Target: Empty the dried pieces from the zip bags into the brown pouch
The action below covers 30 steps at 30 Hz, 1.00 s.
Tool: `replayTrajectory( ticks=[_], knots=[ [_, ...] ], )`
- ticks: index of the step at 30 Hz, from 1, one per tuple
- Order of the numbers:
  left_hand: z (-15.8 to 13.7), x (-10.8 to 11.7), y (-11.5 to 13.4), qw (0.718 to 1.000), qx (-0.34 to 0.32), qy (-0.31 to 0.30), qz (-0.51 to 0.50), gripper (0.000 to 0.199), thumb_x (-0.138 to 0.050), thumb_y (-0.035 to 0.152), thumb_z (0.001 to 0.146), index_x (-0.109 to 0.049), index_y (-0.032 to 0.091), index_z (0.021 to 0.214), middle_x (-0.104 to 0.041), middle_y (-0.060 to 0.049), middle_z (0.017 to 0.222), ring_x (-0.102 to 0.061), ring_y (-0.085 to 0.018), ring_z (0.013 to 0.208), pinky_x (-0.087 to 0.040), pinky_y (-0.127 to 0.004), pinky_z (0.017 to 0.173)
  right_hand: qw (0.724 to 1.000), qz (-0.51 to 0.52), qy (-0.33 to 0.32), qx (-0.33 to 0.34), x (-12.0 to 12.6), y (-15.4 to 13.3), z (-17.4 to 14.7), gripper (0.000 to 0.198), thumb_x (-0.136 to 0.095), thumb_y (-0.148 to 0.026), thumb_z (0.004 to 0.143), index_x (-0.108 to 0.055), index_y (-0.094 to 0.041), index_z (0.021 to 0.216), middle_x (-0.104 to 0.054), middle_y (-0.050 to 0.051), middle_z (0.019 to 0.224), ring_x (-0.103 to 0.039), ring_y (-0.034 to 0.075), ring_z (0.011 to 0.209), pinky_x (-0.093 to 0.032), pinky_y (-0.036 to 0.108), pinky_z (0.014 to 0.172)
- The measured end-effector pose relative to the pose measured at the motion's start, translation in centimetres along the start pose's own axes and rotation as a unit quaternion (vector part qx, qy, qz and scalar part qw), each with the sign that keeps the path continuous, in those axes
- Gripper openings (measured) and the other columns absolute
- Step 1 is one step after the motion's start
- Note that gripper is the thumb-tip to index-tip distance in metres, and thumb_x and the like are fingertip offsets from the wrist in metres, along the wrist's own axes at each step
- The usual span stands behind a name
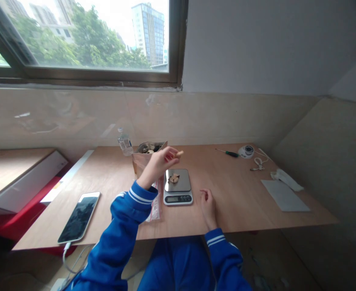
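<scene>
My left hand (161, 161) is raised above the far edge of a kitchen scale (185, 184), its fingertips closed on a small tan piece (179, 154) that looks like dried mushroom. On the scale's steel plate lies a little pile of pale and dark-edged dried pieces (174, 178). The digits on its display are too small to read. Behind my left wrist stands an open brown bag (139, 162) with more dark and pale pieces inside. My right hand (208, 205) rests on the table to the right of the scale, fingers curled in, holding nothing visible.
Clear plastic zip bags (155, 208) lie left of the scale. A smartphone (79, 218) on a cable is at the left. A water bottle (125, 142) stands by the wall. Rightward are a screwdriver (231, 153), a dome camera (246, 151) and white paper (284, 196).
</scene>
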State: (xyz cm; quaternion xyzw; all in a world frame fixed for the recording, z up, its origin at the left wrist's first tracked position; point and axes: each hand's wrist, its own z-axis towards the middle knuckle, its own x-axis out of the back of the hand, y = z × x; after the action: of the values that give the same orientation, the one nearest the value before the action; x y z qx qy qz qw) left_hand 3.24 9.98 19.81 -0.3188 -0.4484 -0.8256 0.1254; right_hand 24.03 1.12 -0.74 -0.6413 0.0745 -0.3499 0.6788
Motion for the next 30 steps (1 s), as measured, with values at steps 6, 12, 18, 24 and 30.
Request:
replayTrajectory(
  ticks=[6, 12, 18, 24, 30],
  knots=[
    [-2.6, -10.0, -4.0, 0.991, 0.068, -0.074, 0.091, 0.012, -0.059, 0.024, 0.081, -0.062, 0.018, 0.091, -0.069, -0.003, 0.082, -0.063, -0.017, 0.077, -0.048, -0.027, 0.070, 1.000, -0.001, -0.001, 0.023, -0.3, 0.9, 0.2, 0.027, -0.038, -0.036, 0.083, -0.059, -0.019, 0.088, -0.068, 0.010, 0.094, -0.061, 0.025, 0.088, -0.046, 0.037, 0.079],
    [-2.4, -12.2, -5.1, 0.986, 0.071, -0.045, 0.147, 0.009, -0.061, 0.016, 0.078, -0.066, 0.013, 0.085, -0.067, -0.013, 0.091, -0.058, -0.029, 0.097, -0.044, -0.041, 0.086, 1.000, 0.003, -0.005, 0.028, -0.5, 1.3, 0.5, 0.027, -0.038, -0.036, 0.082, -0.058, -0.019, 0.087, -0.068, 0.011, 0.092, -0.062, 0.024, 0.085, -0.047, 0.036, 0.076],
    [-1.4, -8.0, -3.1, 0.987, 0.031, 0.092, 0.129, 0.024, -0.041, 0.018, 0.090, -0.058, 0.017, 0.107, -0.061, -0.009, 0.103, -0.055, -0.020, 0.097, -0.045, -0.033, 0.089, 1.000, 0.009, -0.011, 0.002, -0.1, 0.4, 0.1, 0.027, -0.040, -0.037, 0.083, -0.060, -0.019, 0.088, -0.068, 0.009, 0.092, -0.062, 0.023, 0.083, -0.047, 0.033, 0.073],
    [1.3, -0.5, -1.9, 0.930, 0.025, 0.291, 0.224, 0.026, -0.041, 0.017, 0.088, -0.061, 0.017, 0.104, -0.059, -0.010, 0.102, -0.053, -0.024, 0.100, -0.043, -0.037, 0.092, 1.000, 0.014, -0.011, -0.009, 0.1, 0.0, 0.0, 0.027, -0.041, -0.038, 0.083, -0.060, -0.019, 0.088, -0.067, 0.009, 0.092, -0.061, 0.023, 0.082, -0.047, 0.033, 0.072],
    [2.8, 3.4, -4.2, 0.940, 0.157, 0.033, 0.300, 0.030, -0.039, 0.022, 0.086, -0.068, 0.017, 0.088, -0.068, -0.010, 0.094, -0.062, -0.022, 0.090, -0.047, -0.030, 0.081, 1.000, 0.002, -0.016, -0.005, 0.0, 0.1, 0.1, 0.027, -0.041, -0.039, 0.082, -0.060, -0.019, 0.087, -0.068, 0.009, 0.092, -0.062, 0.023, 0.082, -0.046, 0.032, 0.069]
  ],
)
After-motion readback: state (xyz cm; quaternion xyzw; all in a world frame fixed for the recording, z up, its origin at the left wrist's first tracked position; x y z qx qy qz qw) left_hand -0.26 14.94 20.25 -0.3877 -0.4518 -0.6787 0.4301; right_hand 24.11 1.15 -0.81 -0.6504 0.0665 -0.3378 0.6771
